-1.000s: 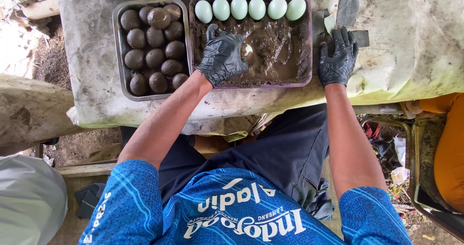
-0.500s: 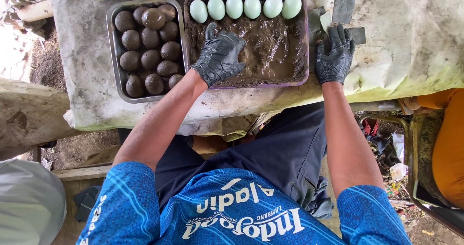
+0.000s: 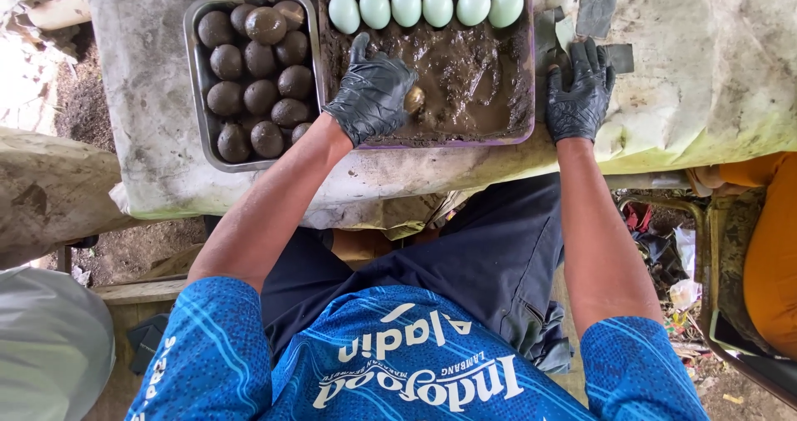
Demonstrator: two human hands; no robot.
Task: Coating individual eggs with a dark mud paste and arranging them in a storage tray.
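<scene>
My left hand (image 3: 372, 90), in a black glove, rests in a tray of brown mud (image 3: 465, 72) and is closed over a mud-smeared egg (image 3: 413, 99). Several clean pale green eggs (image 3: 423, 7) line the far edge of that tray. My right hand (image 3: 579, 89), also gloved in black, lies flat on the white cloth (image 3: 706, 64) just right of the mud tray, fingers spread, holding nothing. To the left, a metal tray (image 3: 195, 72) holds several mud-coated eggs (image 3: 257, 72).
Dark flat scraps (image 3: 594, 10) lie on the cloth beyond my right hand. A person in orange (image 3: 768, 255) sits at the right by a metal frame (image 3: 714, 263). A grey rounded object (image 3: 46, 346) is at lower left. Dirt ground surrounds the table.
My left hand has kept rolling the egg in the mud, with little shift. My right hand stays flat on the cloth.
</scene>
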